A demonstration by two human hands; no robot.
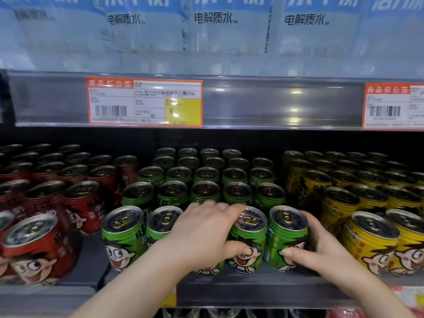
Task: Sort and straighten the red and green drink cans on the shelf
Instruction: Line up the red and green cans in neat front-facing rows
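Observation:
Green cans with a cartoon face fill the shelf's middle in several rows, and red cans (pixel 82 207) stand at the left. My left hand (pixel 204 235) grips a front-row green can (pixel 208 269), mostly hidden under the palm; its fingers reach over the top of the neighbouring green can (pixel 249 239) and its thumb lies on that can's front. My right hand (pixel 319 246) grips the rightmost front green can (pixel 285 237), thumb on the front, fingers round its right side. Two more front green cans (pixel 124 235) stand to the left. One red can (pixel 39 244) at the front left leans.
Yellow cans (pixel 371 239) stand in rows at the right, close to my right hand. The upper shelf's rail carries an orange price tag (pixel 144 102), with pale blue bottles (pixel 229 26) above it. A gap of bare shelf (pixel 91 255) separates the front red and green cans.

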